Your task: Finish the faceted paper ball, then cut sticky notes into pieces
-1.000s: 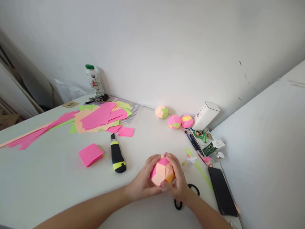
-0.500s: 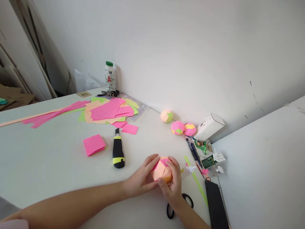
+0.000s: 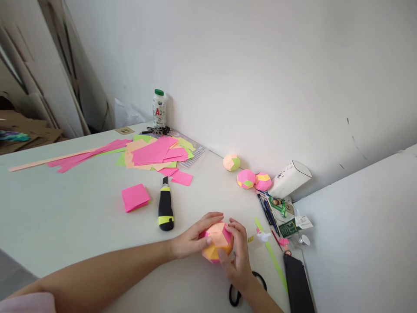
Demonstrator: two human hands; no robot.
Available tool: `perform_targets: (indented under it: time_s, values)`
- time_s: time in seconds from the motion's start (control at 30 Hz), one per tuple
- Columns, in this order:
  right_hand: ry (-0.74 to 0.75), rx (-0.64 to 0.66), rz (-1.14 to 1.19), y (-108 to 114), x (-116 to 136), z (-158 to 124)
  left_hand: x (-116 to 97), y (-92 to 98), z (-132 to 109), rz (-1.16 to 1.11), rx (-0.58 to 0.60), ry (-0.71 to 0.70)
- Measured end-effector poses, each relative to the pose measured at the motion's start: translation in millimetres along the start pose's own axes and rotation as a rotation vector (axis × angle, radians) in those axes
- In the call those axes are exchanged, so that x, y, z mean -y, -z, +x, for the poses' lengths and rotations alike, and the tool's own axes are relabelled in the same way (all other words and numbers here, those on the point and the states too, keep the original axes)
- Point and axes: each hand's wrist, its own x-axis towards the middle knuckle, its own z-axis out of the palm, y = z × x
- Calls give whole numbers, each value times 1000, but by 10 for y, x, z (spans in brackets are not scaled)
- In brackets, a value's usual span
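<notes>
Clasping a faceted paper ball [image 3: 216, 243] between both hands, low over the white table [image 3: 65, 217]; hard to say whether resting on it or held just clear; gripped from its left by the left hand [image 3: 192, 241], fingers curved over the top; gripped from its right by the right hand [image 3: 239, 261], fingertips pressed against the pink and orange faces.

Looks like a stage of squeezing and turning the ball to settle its folded faces; calls next, by this reading, for light and even pressure from both sides, so as not to cave a face or spring a tuck.

Just behind the right wrist, black scissors [image 3: 236, 293]; to the left of the hands, near but apart, a black and yellow utility knife [image 3: 165, 208]; beyond it, a small stack of pink notes [image 3: 135, 197]; to the right, a green strip [image 3: 272, 254] and a dark phone [image 3: 298, 284].

Farther back by the wall, three finished balls [image 3: 246, 178] beside a white box [image 3: 289, 179], with pens [image 3: 267, 208] in front; far left, a spread of loose sheets [image 3: 156, 152] in pink, orange and green; behind that, keys [image 3: 156, 130] and a green-capped bottle [image 3: 159, 108].
</notes>
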Motion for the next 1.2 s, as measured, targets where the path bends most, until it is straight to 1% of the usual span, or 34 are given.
perform_targets:
  time_s: [0.1, 0.23, 0.3, 0.47, 0.63, 0.93, 1.07, 1.2]
  values:
    - [-67, 63, 161, -18, 13, 6, -56, -49, 15, 82, 43, -84]
    - [-120, 110, 236, -15, 21, 13, -71, -85, 0, 130, 30, -87]
    - [-130, 111, 246, -10, 23, 8, -64, -89, -11, 138, 20, -76]
    - [-144, 92, 289, -8, 30, -18, -75, -90, -16, 154, 45, -47]
    - [-212, 88, 354, -6, 59, -8, -124, -99, 2, 133, 36, -114]
    - [-291, 54, 410, -9, 122, 1, -129, -103, 1, 169, 52, -172]
    - [-308, 44, 432, -10, 143, 5, -119, -100, -12, 187, 70, -161]
    - [-301, 24, 425, -28, 119, -3, -123, -112, -56, 204, 67, -68]
